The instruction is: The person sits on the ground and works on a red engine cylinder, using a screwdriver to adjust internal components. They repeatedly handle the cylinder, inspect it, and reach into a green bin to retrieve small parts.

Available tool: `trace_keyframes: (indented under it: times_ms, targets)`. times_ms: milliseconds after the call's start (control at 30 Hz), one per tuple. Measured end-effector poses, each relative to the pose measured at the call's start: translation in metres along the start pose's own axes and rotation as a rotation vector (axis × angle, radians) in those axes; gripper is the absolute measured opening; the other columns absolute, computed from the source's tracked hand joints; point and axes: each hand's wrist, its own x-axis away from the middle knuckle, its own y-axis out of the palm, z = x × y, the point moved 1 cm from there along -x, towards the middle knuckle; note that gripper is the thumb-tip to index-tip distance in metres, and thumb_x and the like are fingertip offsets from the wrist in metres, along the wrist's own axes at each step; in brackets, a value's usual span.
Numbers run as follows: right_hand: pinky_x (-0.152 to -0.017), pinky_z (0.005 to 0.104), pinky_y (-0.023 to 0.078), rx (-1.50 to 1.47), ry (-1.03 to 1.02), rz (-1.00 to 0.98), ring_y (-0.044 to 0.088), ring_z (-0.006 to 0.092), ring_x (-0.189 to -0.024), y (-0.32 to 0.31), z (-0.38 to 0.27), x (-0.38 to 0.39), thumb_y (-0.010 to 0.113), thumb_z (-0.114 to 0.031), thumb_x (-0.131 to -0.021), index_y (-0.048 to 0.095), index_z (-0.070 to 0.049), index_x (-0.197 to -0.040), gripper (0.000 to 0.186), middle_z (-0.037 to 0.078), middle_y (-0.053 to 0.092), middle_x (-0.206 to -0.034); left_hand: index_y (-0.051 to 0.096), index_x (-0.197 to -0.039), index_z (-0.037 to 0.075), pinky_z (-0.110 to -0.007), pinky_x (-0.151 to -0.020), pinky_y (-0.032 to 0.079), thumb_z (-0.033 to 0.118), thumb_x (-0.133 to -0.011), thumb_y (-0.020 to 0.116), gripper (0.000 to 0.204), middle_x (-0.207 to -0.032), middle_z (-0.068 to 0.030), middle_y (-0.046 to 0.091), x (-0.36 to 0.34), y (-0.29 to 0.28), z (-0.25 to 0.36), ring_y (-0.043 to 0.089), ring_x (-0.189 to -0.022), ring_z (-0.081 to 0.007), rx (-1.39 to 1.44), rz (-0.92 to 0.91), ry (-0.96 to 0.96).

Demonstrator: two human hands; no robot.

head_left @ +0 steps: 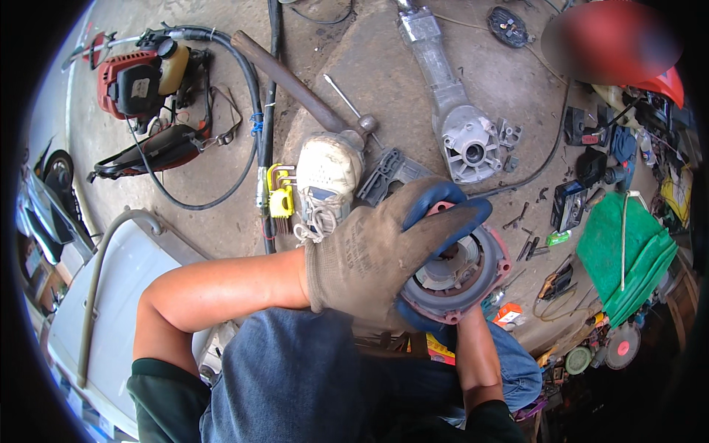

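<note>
My left hand [391, 251], in a grey-brown glove with blue fingertips, grips a round metal housing [476, 273] with red bolt lugs and a dark ring, its fingers curled over the top. My right hand [443, 334] supports the same housing from below and is mostly hidden behind it. My shoe [325, 170] rests beside a yellow hex-key set [282, 190] and a grey plastic part [385, 177]. A wooden-handled hammer [284, 74] and a screwdriver [340, 96] lie beyond. A silver gear casing on a long shaft [464, 136] is above the housing.
A red engine unit [129, 85] with hoses lies at upper left, a pale panel [122, 295] at lower left. Small tools and parts, a green sheet [620, 258] and a cutting disc [622, 345] lie rightward. A blurred red object [613, 40] is at upper right.
</note>
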Motion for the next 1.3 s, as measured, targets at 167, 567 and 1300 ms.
trace_keyframes:
  times_ms: [167, 567, 1300]
  targets:
    - [-0.085, 0.0416, 0.055, 0.053, 0.003, -0.015, 0.071, 0.0337, -0.099, -0.005, 0.002, 0.002, 0.075, -0.026, -0.085, 0.064, 0.002, -0.129, 0.053, 0.019, 0.073, -0.111, 0.041, -0.153, 0.007, -0.051, -0.089, 0.059, 0.034, -0.060, 0.093, 0.110, -0.142, -0.0299, 0.041, -0.001, -0.001, 0.000, 0.062, -0.113, -0.0483, 0.004, -0.006, -0.007]
    - [-0.088, 0.0448, 0.053, 0.156, 0.061, -0.128, 0.067, 0.0380, -0.102, -0.024, 0.046, 0.007, 0.076, -0.027, -0.083, 0.062, 0.001, -0.132, 0.057, 0.021, 0.070, -0.113, 0.036, -0.156, 0.004, -0.049, -0.095, 0.056, 0.027, -0.063, 0.091, 0.110, -0.143, -0.0296, 0.042, -0.007, -0.003, 0.002, 0.059, -0.119, -0.0470, 0.102, -0.101, -0.071]
    - [-0.104, 0.0461, 0.046, 0.069, 0.170, -0.180, 0.060, 0.0371, -0.121, -0.019, 0.053, 0.008, 0.070, -0.024, -0.089, 0.054, 0.002, -0.138, 0.058, 0.024, 0.062, -0.130, 0.039, -0.153, 0.003, -0.048, -0.086, 0.060, 0.038, -0.066, 0.091, 0.108, -0.133, -0.0273, 0.048, -0.006, 0.003, -0.001, 0.063, -0.111, -0.0446, 0.002, -0.010, -0.028]
